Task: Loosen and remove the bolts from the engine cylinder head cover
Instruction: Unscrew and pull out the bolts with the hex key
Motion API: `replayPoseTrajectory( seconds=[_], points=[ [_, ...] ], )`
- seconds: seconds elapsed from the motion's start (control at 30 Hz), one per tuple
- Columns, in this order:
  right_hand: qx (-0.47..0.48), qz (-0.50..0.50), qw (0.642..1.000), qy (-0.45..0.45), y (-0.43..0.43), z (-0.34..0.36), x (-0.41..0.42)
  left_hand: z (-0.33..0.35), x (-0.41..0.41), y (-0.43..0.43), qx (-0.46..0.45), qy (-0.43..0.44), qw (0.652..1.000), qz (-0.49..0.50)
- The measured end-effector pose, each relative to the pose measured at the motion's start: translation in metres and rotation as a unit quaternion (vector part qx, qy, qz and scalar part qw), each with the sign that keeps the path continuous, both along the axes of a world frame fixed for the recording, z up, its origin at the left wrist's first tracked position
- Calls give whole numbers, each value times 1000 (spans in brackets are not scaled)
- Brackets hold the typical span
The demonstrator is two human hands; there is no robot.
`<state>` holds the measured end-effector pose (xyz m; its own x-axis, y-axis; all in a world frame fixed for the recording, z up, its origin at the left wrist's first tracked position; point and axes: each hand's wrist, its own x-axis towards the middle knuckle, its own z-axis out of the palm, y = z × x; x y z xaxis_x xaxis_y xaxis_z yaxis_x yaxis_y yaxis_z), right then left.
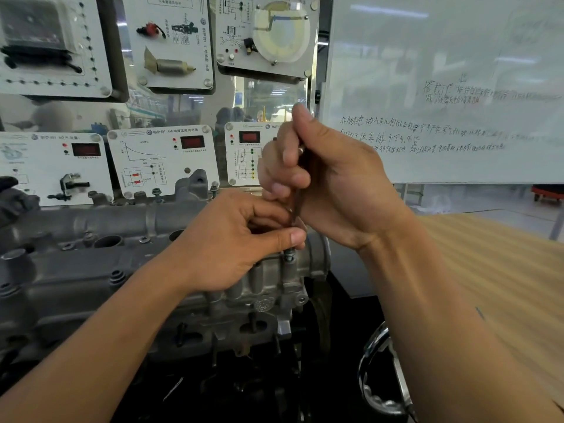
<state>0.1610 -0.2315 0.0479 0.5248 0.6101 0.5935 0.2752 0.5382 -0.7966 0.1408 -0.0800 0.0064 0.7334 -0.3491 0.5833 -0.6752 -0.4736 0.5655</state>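
Observation:
The grey cast cylinder head cover (pixel 91 264) spans the left and middle of the view. At its right end a bolt (pixel 289 254) stands raised out of its hole. My left hand (pixel 238 242) pinches the lower end of a thin dark tool (pixel 297 206) just above that bolt, thumb and fingers curled round it. My right hand (pixel 323 178) grips the tool's upper shaft, held upright. Two more bolts (pixel 157 193) (pixel 214 189) stick up along the cover's far edge.
Training panels (pixel 161 160) with sensors and red displays stand right behind the engine. A whiteboard (pixel 442 87) with handwriting fills the upper right. A wooden tabletop (pixel 503 270) lies to the right. A chrome part (pixel 381 377) sits low beside the engine.

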Motion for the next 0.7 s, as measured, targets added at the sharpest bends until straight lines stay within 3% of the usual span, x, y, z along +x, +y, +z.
replayPoseTrajectory(
  seconds=[0.07,0.17,0.33,0.53,0.7],
  points=[
    [-21,-97,995,-20,1,0,0,0,0,0,-5,8,1000,0],
    [-39,-284,955,-74,2,1,-5,1,0,0,-11,15,1000,11],
    [-98,-495,837,-211,-16,14,-23,2,2,0,-20,29,999,16],
    [-198,-522,778,-289,-17,20,-44,1,4,1,-37,36,999,7],
    [-185,-500,790,-302,-14,18,-36,1,5,1,-42,33,999,6]
  ],
)
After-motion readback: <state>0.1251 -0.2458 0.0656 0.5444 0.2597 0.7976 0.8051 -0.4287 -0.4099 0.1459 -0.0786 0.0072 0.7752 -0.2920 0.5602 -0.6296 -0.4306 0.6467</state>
